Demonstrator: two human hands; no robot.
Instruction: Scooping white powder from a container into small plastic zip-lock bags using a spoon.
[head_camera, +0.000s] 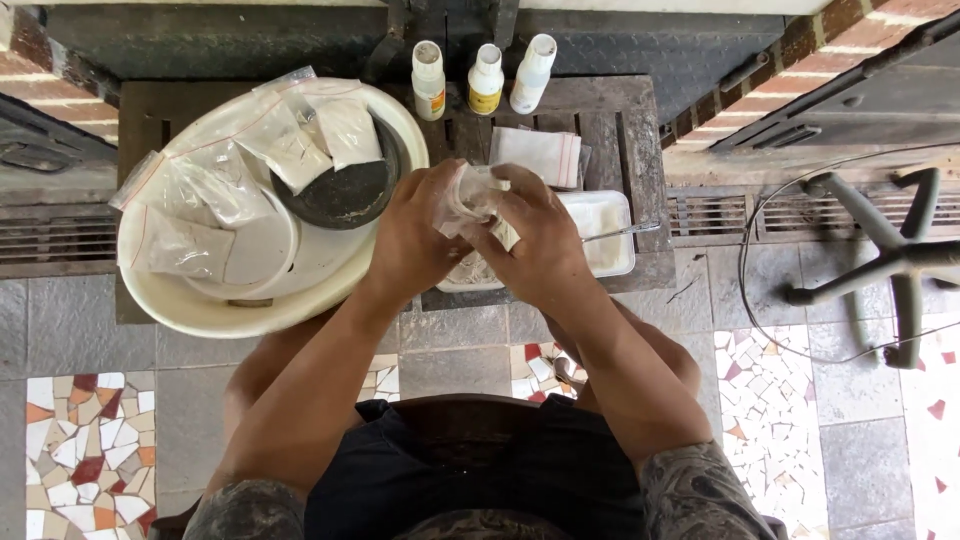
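Observation:
My left hand (412, 235) and my right hand (535, 245) meet over a low dark wooden table (640, 150). Both grip a small clear plastic bag (470, 195) with white powder in it, held just above a white rectangular tray (605, 215). The tray holds white powder, and a thin metal handle (620, 232) sticks out of it to the right. Left of my hands stands a large cream basin (200, 310) with several clear bags of white powder (215, 185) and a dark round dish (350, 195) inside.
Three small white bottles (485, 80) stand in a row at the table's far edge. A flat pile of empty bags (540, 155) lies behind the tray. A grey chair base (890, 260) and a thin cable (745, 270) sit at right on the tiled floor.

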